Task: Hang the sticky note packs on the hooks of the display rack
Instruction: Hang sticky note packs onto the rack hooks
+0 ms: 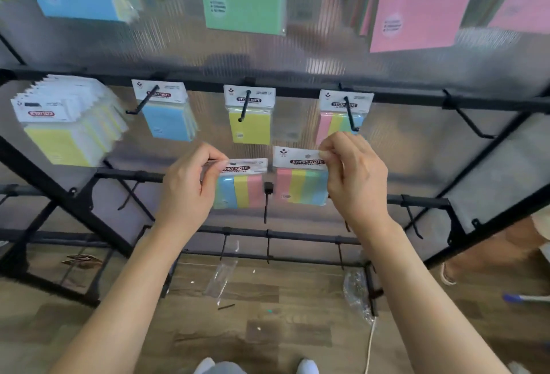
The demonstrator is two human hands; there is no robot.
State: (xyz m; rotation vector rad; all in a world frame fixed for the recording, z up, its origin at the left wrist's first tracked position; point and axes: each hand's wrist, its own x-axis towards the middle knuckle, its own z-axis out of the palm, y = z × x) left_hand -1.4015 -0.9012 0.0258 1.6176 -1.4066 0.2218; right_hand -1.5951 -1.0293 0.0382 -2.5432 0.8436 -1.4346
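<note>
Head view: your right hand [354, 177], just below the black wire hook [351, 117], pinches a striped sticky note pack [302, 186]; left hand [190, 186] pinches another pack [241, 189].

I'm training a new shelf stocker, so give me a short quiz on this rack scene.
1. True or false: the left hand pinches a striped pack, the right hand a second striped pack.
2. What colour is the hanging pack on the centre hook of the middle rail?
3. Which middle-rail hook is bare? A far-right hook B centre hook C far-left hook
Key: 1 true; 2 yellow; 3 A.
</note>
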